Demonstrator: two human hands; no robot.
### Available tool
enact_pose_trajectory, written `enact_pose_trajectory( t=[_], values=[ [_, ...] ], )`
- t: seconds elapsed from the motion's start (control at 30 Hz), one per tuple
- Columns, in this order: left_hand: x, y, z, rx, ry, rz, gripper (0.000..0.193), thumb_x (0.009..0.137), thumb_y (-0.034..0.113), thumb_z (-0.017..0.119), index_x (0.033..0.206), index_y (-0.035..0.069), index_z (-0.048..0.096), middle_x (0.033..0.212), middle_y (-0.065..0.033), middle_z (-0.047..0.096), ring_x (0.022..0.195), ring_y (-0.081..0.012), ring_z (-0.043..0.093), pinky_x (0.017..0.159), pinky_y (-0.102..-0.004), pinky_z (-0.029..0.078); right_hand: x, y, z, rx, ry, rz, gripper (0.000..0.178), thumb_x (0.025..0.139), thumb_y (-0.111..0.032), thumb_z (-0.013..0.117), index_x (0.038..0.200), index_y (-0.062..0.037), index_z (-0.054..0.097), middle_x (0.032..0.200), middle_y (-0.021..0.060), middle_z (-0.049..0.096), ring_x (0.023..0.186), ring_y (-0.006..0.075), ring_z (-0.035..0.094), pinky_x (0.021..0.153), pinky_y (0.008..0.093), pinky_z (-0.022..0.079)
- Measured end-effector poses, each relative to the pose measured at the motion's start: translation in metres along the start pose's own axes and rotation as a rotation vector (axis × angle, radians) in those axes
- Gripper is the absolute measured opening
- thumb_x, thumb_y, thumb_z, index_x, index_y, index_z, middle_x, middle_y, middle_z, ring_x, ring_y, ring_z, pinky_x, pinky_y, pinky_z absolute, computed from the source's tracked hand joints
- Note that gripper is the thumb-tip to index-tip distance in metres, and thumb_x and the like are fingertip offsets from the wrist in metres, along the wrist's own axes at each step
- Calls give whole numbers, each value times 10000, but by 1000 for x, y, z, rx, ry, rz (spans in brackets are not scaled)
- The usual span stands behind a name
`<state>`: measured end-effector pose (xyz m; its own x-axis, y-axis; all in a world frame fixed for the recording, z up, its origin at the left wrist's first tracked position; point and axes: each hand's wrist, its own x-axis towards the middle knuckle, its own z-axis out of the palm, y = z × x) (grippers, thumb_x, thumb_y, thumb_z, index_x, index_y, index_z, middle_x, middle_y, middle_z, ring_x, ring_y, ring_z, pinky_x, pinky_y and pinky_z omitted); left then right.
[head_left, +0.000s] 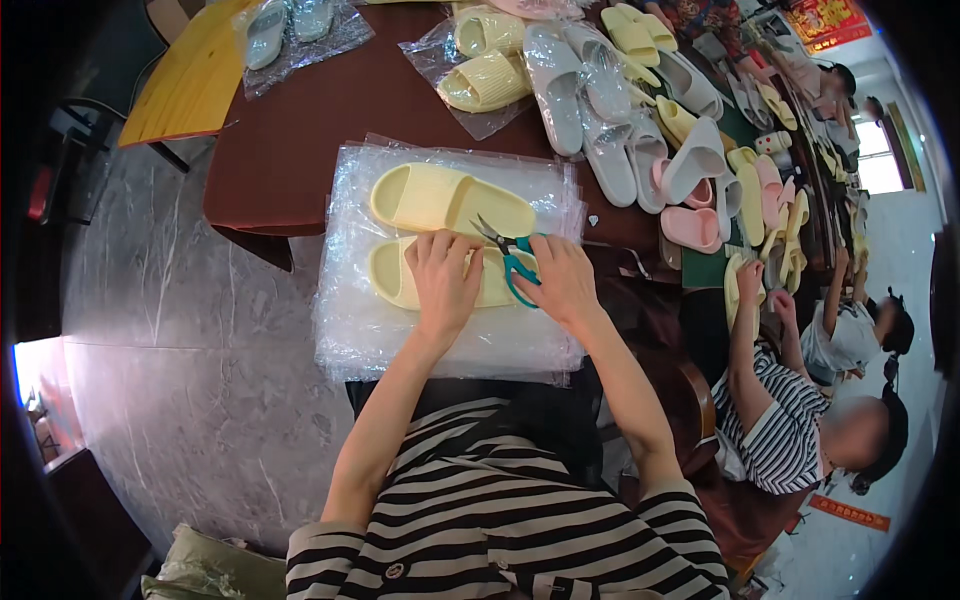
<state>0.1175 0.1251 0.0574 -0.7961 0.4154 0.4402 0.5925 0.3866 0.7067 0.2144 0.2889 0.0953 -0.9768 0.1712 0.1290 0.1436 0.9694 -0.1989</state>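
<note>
Two pale yellow slippers lie side by side on a stack of clear plastic bags point(350, 340) in front of me. The far slipper point(425, 195) is untouched. Over the strap of the near slipper point(392, 272) my left hand point(443, 280) is closed, its fingertips at the strap's far edge. My right hand point(562, 278) grips scissors point(520, 268) with teal handles. Their blades stand apart and point away to the left, over the inner edge of the far slipper. What the left fingertips pinch, if anything beyond the strap, is hidden.
The dark brown table point(300, 130) bears bagged yellow slippers point(487, 80), bagged grey slippers point(265, 35) and a heap of grey slippers point(605, 150). Pink slippers point(690, 228) lie further right. A co-worker in a striped shirt point(785, 440) handles a yellow slipper at the right.
</note>
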Motion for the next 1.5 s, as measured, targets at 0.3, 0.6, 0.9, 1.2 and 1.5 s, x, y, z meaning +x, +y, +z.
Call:
enact_pose_trajectory(
  t=[0.3,0.6,0.9,1.2,1.5],
  values=[
    [1,12,-12,-32,-145,86,113,797,55,705,892,85,653,904,-63,587,866,-267,568,782,-385,427,-19,115,-5,-100,148,407,375,810,-288,736,1032,-56,542,921,141,636,857,350,646,692,472,508],
    [4,41,-20,-176,-282,223,156,785,2,692,924,59,650,920,-80,615,796,-273,633,664,-378,521,26,208,37,-99,64,248,329,838,-244,716,1090,-65,604,966,116,634,915,349,637,752,461,514],
    [14,92,-39,-470,-381,440,241,751,-13,700,980,40,646,971,-87,628,814,-250,636,692,-361,533,50,121,-29,656,52,61,327,903,-25,544,1221,-29,620,1268,101,611,1171,252,571,956,349,462],
    [30,125,-32,-905,-483,306,228,824,-125,617,1014,-3,651,1029,-151,692,934,-235,665,813,-298,521,-97,44,-120,1071,-134,210,179,999,-82,505,1085,22,622,980,55,631,915,128,588,828,262,465],
    [12,115,-6,-773,-731,-92,419,864,-35,640,1276,25,599,1393,-143,525,1251,-285,551,1006,-385,478,-233,109,33,1221,517,1149,236,1030,-218,492,1025,-38,644,874,27,645,823,98,593,736,238,469]
  ],
)
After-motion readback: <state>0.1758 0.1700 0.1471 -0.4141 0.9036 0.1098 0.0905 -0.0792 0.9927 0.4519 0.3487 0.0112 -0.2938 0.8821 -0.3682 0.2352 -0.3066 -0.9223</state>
